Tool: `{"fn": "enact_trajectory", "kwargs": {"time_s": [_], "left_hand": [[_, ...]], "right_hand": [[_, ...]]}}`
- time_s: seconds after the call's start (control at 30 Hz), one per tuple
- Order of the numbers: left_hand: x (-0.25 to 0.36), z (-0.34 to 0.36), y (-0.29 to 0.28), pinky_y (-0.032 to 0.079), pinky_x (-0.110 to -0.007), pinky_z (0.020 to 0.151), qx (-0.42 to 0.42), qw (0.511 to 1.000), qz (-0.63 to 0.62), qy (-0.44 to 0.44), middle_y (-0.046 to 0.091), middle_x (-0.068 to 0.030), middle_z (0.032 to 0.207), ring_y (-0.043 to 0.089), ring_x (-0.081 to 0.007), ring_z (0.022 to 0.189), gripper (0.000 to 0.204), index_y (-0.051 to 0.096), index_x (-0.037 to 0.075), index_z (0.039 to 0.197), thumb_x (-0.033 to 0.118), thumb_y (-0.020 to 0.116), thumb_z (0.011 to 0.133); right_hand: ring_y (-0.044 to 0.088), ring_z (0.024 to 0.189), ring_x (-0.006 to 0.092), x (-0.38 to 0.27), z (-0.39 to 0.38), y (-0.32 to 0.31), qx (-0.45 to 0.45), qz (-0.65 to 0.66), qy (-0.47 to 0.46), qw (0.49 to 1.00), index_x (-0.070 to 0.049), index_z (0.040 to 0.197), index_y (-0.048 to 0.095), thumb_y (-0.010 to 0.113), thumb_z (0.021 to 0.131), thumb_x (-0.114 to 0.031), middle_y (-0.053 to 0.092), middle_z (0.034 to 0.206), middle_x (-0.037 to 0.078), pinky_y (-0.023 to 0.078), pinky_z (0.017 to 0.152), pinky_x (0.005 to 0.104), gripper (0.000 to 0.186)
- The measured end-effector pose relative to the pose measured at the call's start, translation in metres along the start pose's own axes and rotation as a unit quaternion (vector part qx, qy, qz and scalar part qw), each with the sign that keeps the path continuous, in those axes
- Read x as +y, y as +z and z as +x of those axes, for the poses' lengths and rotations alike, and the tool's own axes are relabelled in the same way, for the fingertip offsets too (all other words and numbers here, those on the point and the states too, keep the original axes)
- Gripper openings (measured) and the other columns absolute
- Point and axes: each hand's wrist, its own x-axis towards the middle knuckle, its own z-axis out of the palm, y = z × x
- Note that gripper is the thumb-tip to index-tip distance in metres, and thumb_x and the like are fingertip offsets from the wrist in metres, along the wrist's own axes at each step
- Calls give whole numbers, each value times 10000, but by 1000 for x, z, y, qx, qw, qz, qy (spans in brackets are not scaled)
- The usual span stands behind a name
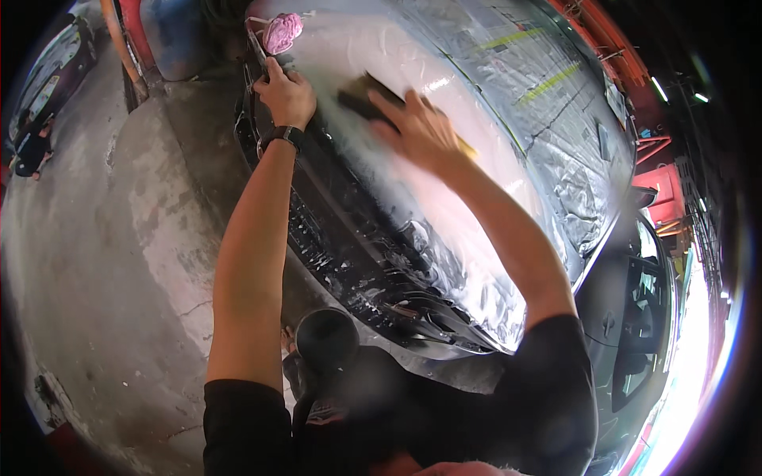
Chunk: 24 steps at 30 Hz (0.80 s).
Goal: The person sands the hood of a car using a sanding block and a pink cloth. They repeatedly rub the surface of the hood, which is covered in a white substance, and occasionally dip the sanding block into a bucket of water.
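Observation:
My right hand (425, 131) grips a long sanding block (367, 94), dark with a yellowish edge and smeared by motion. The block lies on a car panel (468, 186) coated in pale pink and white, with grey-black patches toward its near edge. My left hand (287, 97), a dark band on its wrist, rests on the panel's left edge with its fingers stretched out, and seems to hold nothing. Just beyond its fingertips sits a crumpled pink cloth (283, 33) on the panel.
Clear plastic sheeting (567, 135) covers the car beyond the panel. Below the panel runs a black bumper part (333, 246) with white smears. Another dark car (623, 325) stands at the right. A person (33, 147) is at the far left, and a blue drum (181, 36) stands at the back.

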Motion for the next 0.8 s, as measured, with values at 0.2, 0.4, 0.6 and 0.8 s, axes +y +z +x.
{"fn": "enact_trajectory", "kwargs": {"time_s": [0.2,0.4,0.6,0.8], "left_hand": [[5,-4,8,419,-501,1023,-1,1000,-6,25,414,-421,1288,474,-510,1137,610,323,-32,1510,181,474,959],[5,3,24,396,-471,1025,14,997,-17,72,542,-399,1221,456,-459,1159,605,368,-90,1481,188,464,952],[1,4,4,400,-443,1042,1,1000,18,11,544,-371,1278,450,-438,1194,611,355,-103,1486,195,458,962],[-3,2,14,424,-482,1020,-10,999,12,39,397,-413,1322,475,-489,1140,613,315,-47,1520,192,451,973]], "right_hand": [[646,970,342,25,39,14,52,-17,-55,997,-281,1387,580,625,935,-459,583,1085,158,580,702,475,487],[635,1073,376,39,135,41,-11,-60,74,995,-294,1432,535,557,955,-537,580,1204,184,563,833,488,537],[599,936,308,21,-93,-36,-48,-30,-22,998,-334,1486,491,631,935,-471,535,1028,141,543,707,426,585],[624,827,311,46,-50,-24,-28,-7,-45,999,-315,1437,543,643,921,-482,545,1008,144,557,698,455,552]]}}
